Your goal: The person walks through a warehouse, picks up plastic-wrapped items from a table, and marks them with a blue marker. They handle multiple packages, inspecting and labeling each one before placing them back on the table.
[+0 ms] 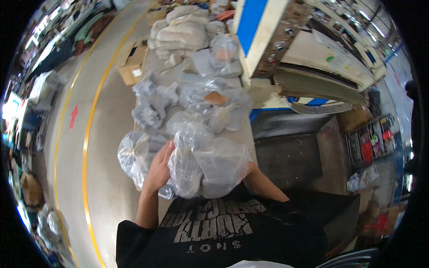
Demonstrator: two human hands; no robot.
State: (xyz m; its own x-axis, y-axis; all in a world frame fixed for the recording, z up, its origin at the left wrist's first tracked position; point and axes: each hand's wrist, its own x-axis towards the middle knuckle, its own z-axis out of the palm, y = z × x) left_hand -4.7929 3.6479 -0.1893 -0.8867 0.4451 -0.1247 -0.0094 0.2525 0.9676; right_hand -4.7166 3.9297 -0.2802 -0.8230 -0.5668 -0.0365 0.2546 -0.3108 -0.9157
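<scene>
In front of my chest, a clear plastic bag (222,167) with grey contents is held between both hands. My left hand (161,164) is closed against its left side, the thumb up near the bunched plastic. At the right side, my right hand (246,170) grips the bag, its fingers mostly hidden behind the film. Just left of my left hand, a tied clear bag (134,154) with grey contents lies on the table (245,129). Beyond my hands are more clear bags (214,99), one with a brown piece on it. What the bags contain cannot be made out.
Folded pale cloth (183,31) is piled at the table's far end, with a cardboard box (132,64) by its left edge. A blue and white machine (286,49) stands at the right. Yellow lines (89,134) run along the floor at the left.
</scene>
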